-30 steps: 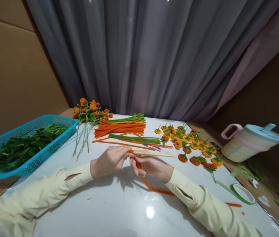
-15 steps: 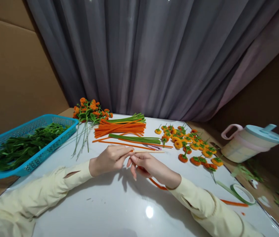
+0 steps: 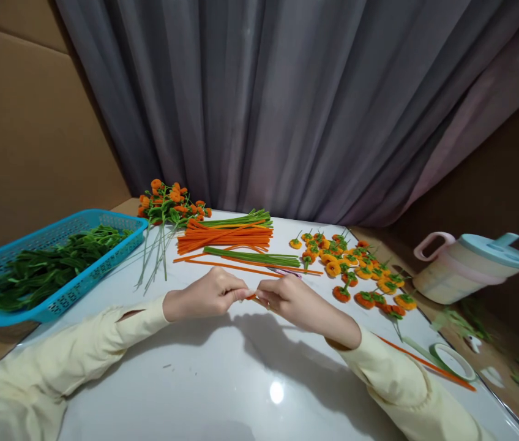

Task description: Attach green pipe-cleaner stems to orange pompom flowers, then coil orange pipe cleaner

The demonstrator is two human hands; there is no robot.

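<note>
My left hand (image 3: 209, 295) and my right hand (image 3: 294, 301) meet fingertip to fingertip over the white table. Between them a small piece of orange pipe cleaner (image 3: 251, 297) shows, pinched by both hands; most of it is hidden by the fingers. A thin stick partly shows under my right fingers. Just beyond the hands lie loose orange pipe cleaners (image 3: 241, 265) and a row of green ones (image 3: 254, 256). Behind those sits a thick orange bundle (image 3: 225, 237).
A blue basket (image 3: 89, 269) of green leaves stands left. Orange flowers on stems (image 3: 174, 199) lie at the back left. Several orange and yellow flower heads (image 3: 333, 268) spread at right, near green tape (image 3: 452, 361), a long orange pipe cleaner (image 3: 429, 364) and a lidded jug (image 3: 461, 269).
My right hand has turned over, its fingers now closing near my left fingertips. The long part of the stick and the orange length below my right hand no longer show.
</note>
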